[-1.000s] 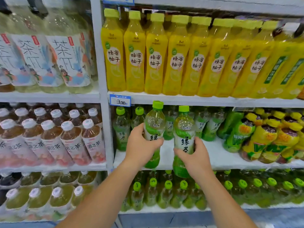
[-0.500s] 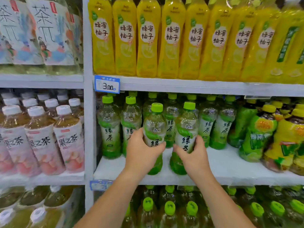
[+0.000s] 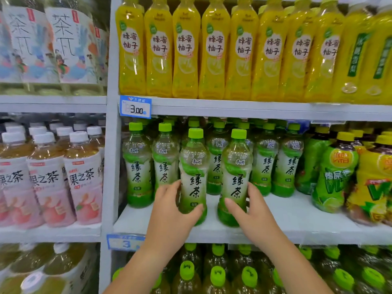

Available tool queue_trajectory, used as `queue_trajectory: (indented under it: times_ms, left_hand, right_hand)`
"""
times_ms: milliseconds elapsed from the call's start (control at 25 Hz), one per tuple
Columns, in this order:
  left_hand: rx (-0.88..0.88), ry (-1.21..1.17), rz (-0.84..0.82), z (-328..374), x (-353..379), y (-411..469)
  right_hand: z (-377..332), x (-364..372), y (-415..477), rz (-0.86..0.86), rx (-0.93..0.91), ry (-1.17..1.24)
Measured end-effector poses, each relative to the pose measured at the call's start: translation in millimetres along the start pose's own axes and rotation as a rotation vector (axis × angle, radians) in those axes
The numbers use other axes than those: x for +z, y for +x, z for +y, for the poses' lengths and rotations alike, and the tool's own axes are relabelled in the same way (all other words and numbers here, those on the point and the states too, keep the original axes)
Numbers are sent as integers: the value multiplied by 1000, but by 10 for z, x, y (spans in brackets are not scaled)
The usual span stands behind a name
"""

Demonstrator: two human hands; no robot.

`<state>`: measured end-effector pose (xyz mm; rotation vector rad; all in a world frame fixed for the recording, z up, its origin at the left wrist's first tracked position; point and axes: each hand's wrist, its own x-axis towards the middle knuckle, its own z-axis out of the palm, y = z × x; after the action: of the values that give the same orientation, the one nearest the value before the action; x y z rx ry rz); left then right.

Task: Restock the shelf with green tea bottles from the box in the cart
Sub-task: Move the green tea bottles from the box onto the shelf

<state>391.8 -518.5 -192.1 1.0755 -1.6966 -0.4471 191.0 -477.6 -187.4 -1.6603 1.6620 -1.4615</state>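
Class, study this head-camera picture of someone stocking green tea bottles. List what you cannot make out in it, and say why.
- Cart and box: outside the head view.
- Lower left side of the left-hand bottle: covered by the left hand.
- Base of the right-hand bottle: partly covered by the right hand.
- Lower price tag: blurred, only a 3 reads.
- Rear green tea rows: hidden behind the front bottles.
- Far-right yellow-capped bottles: blurred and cut by the edge.

A: Where are the two front bottles?
B: The left bottle [image 3: 192,177] and right bottle [image 3: 235,177] stand up straight, side by side, near the shelf [image 3: 297,228] front edge.
A: How do they look?
B: Clear, green caps, green tea inside.
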Motion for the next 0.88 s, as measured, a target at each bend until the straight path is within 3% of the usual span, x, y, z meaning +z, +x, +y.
queue_trajectory:
  times_ms: [240,600,880]
  left_hand:
    - [-69,-55,77,-128,127,-25]
    - [40,258,111,-109,200,150]
    - [29,291,119,-161,206,166]
  right_hand:
    - [72,-33,49,-13,-21,-107]
    - [113,81,366,-15,33,-113]
    - [196,137,438,-4,34,-1]
